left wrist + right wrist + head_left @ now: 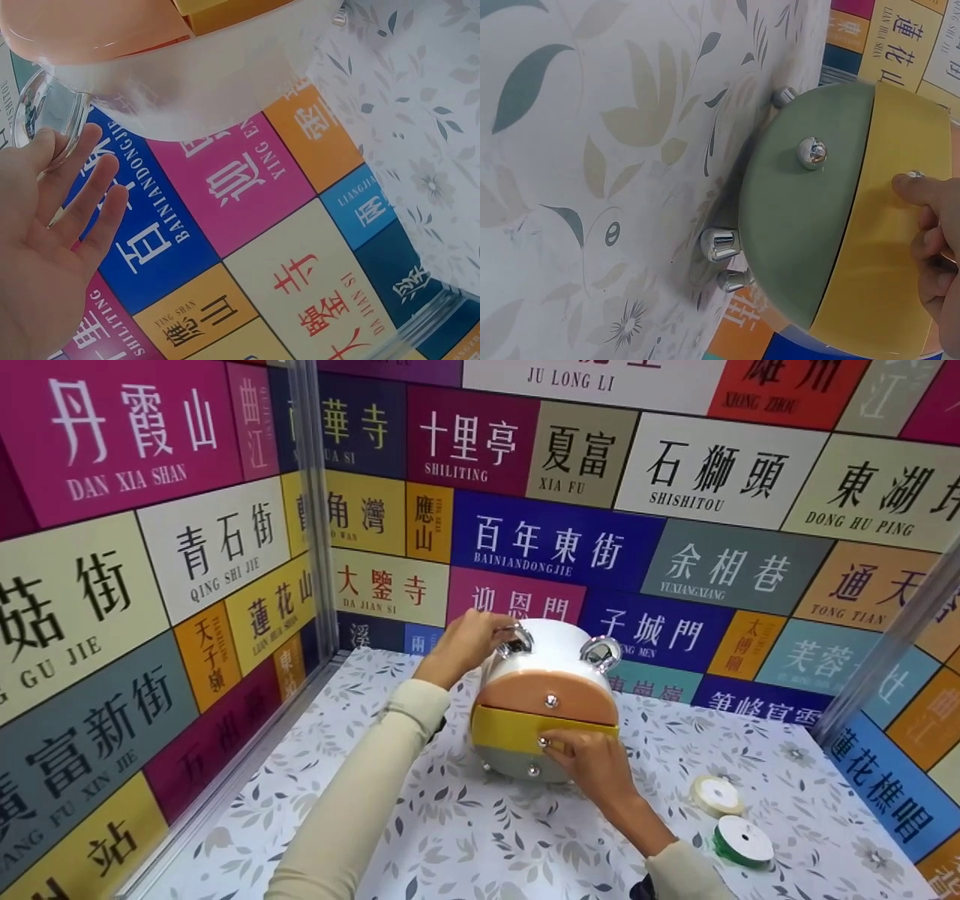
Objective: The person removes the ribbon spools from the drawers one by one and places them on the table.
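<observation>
A round white drawer box (536, 641) stands on the table, its front divided into an orange drawer (517, 690), a yellow drawer (502, 727) and a green drawer (802, 217). Chrome knobs mark the drawers. My left hand (466, 645) pinches the chrome ear (28, 105) at the box's upper left, the other fingers spread loosely beside it. With thumb and fingers my right hand (596, 765) pinches the yellow drawer's knob (542, 742). That drawer juts out slightly past the orange one. Small chrome feet (721, 244) show beneath the box.
To the right of the box lie a cream ribbon spool (718, 795) and a green ribbon spool (742, 840). A leaf-patterned cloth (465, 840) covers the table. Panels with colourful place-name signs (555, 540) enclose it at the back and both sides.
</observation>
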The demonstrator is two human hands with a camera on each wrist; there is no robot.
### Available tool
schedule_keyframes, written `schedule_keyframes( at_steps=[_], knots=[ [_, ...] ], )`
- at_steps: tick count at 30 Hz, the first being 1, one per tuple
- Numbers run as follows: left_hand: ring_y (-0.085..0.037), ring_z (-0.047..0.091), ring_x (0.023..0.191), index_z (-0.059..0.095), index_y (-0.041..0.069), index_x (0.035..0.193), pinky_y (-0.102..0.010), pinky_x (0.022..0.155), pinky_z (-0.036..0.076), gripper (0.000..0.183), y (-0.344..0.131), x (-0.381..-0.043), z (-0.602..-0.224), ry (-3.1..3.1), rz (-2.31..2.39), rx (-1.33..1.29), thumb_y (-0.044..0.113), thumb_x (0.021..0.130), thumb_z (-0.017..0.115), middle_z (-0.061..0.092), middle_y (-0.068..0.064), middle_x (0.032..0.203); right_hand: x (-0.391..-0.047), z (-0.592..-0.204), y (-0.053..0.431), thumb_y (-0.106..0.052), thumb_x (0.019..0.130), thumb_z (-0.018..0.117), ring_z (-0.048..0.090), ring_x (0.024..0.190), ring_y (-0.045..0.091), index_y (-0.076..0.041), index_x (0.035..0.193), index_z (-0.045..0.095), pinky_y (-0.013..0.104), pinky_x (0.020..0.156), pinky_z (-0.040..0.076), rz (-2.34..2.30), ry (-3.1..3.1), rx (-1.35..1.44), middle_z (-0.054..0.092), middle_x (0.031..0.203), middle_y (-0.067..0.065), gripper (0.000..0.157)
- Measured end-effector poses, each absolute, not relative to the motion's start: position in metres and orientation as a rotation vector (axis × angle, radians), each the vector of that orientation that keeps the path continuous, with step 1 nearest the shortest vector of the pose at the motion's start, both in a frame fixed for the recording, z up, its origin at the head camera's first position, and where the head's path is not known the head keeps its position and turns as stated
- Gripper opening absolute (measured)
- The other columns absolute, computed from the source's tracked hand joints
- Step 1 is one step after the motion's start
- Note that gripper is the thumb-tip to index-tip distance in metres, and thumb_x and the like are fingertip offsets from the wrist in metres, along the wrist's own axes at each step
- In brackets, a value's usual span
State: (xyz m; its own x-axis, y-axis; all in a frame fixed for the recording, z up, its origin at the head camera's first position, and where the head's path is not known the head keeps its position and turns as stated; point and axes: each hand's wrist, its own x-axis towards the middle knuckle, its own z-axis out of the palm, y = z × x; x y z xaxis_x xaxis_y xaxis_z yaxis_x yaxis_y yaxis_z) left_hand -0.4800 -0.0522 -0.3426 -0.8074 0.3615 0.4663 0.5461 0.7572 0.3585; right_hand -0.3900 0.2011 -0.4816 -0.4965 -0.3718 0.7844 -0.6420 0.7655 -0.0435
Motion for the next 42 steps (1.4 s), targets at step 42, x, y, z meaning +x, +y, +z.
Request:
schedule_keyframes(
  at_steps=[42],
  knots=[
    [-0.009,0.066,0.095,0.076,0.033,0.126,-0.025,0.083,0.056,0.024,-0.053,-0.48,-0.344,-2.605,-0.771,-0.666,0.031,0.105,0.064,0.076,0.008,0.115,-0.405,-0.542,0.216,-0.012,0.063,0.1,0.064,0.06,0.006,-0.024,0.104,0.085,0.026,0.053,0.054,0.384,-2.183,1.006,0.075,0.073,-0.008,0.045]
  ],
)
